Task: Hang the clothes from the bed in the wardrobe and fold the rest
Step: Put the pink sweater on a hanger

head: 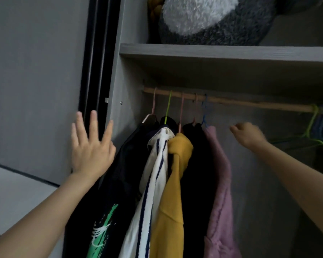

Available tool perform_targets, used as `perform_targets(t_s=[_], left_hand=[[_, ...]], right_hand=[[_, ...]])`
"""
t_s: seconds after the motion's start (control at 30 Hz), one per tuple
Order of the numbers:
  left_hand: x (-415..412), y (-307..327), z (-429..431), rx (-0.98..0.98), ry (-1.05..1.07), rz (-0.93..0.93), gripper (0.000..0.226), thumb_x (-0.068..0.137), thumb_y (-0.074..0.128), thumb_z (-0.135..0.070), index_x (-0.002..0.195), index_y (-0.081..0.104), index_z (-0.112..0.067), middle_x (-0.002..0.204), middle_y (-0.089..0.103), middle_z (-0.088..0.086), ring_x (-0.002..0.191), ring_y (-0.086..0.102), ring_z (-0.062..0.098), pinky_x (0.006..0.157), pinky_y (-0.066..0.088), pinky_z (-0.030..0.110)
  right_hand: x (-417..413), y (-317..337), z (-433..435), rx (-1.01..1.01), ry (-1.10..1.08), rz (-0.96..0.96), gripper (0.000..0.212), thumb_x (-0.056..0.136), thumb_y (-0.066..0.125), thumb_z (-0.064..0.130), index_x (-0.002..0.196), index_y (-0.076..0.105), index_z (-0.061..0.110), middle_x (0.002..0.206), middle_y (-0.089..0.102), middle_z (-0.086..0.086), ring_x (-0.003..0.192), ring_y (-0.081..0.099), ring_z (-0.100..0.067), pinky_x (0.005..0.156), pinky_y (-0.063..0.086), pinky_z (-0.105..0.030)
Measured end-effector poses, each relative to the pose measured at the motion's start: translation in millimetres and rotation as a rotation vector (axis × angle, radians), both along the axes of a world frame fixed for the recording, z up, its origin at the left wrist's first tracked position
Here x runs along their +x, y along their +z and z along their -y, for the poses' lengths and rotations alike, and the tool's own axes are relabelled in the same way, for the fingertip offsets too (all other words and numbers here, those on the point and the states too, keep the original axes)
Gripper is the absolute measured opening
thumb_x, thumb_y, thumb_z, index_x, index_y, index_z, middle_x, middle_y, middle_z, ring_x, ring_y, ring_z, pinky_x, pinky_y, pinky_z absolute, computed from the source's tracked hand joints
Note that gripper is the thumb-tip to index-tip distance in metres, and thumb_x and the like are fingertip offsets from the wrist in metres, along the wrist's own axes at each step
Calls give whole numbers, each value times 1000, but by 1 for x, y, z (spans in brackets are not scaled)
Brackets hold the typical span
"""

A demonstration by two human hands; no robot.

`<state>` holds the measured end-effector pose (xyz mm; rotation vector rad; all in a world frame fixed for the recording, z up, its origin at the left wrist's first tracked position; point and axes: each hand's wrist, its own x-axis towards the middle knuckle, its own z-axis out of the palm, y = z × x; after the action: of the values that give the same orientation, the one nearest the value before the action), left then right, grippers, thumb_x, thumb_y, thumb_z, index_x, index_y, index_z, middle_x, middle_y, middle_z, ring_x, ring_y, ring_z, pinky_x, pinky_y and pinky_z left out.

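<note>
Several garments hang from the wooden rail (241,103) inside the wardrobe: a black top with a green print (108,202), a white striped one (153,175), a mustard one (175,183), a black one (196,174) and a pink one (222,192) on a blue hanger (205,116). My left hand (91,146) is raised with fingers spread straight, in front of the wardrobe's left edge, holding nothing. My right hand (247,135) hovers right of the pink garment below the rail, blurred, fingers loosely curled, with nothing visible in them.
A shelf (222,51) above the rail carries a grey and white plush item (213,21). Several bare green and blue hangers (319,127) hang at the rail's right end. The sliding door's dark frame (95,62) stands at the left.
</note>
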<state>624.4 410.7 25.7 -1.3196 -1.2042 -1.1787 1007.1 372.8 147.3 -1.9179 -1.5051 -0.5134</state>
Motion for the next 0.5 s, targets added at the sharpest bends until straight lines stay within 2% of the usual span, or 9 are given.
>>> perform_targets(t_s=[0.07, 0.13, 0.2, 0.27, 0.4, 0.5], left_hand=[[19, -12, 7, -9, -114, 16, 54, 81, 37, -23, 128, 54, -3, 143, 33, 32, 137, 18, 44, 114, 5, 50], [59, -28, 17, -38, -216, -61, 54, 80, 37, -24, 124, 59, -3, 141, 38, 31, 134, 25, 42, 110, 16, 55], [102, -35, 28, -82, -292, -142, 52, 80, 39, -26, 122, 62, -5, 137, 44, 29, 129, 38, 45, 101, 32, 60], [142, -30, 43, -99, -391, -185, 50, 82, 41, -30, 121, 63, -7, 136, 46, 27, 128, 41, 45, 98, 35, 61], [199, -15, 67, -41, -608, -214, 50, 85, 43, -37, 126, 56, -11, 137, 47, 23, 130, 33, 38, 102, 33, 57], [225, -12, 78, -60, -662, -266, 49, 84, 44, -35, 124, 60, -11, 137, 48, 21, 129, 35, 36, 98, 37, 56]], right_hand=[[23, -2, 29, 45, -170, 165, 28, 96, 43, 26, 92, 63, 8, 111, 57, -20, 110, 47, -37, 85, 39, -39], [47, -6, 62, 83, -313, 292, 23, 92, 48, 24, 101, 62, 7, 115, 53, -18, 112, 42, -35, 87, 38, -40], [67, -12, 88, 74, -435, 394, 29, 91, 50, 26, 109, 59, 6, 117, 52, -17, 112, 42, -35, 86, 37, -41], [91, -20, 115, 26, -540, 466, 31, 91, 48, 27, 114, 55, 7, 120, 51, -15, 114, 42, -34, 86, 38, -41], [131, -40, 160, -57, -678, 511, 30, 93, 48, 29, 115, 53, 10, 117, 53, -12, 111, 48, -32, 81, 43, -37], [142, -54, 178, -111, -671, 480, 32, 94, 46, 36, 116, 48, 12, 116, 55, -9, 108, 55, -29, 75, 45, -34]])
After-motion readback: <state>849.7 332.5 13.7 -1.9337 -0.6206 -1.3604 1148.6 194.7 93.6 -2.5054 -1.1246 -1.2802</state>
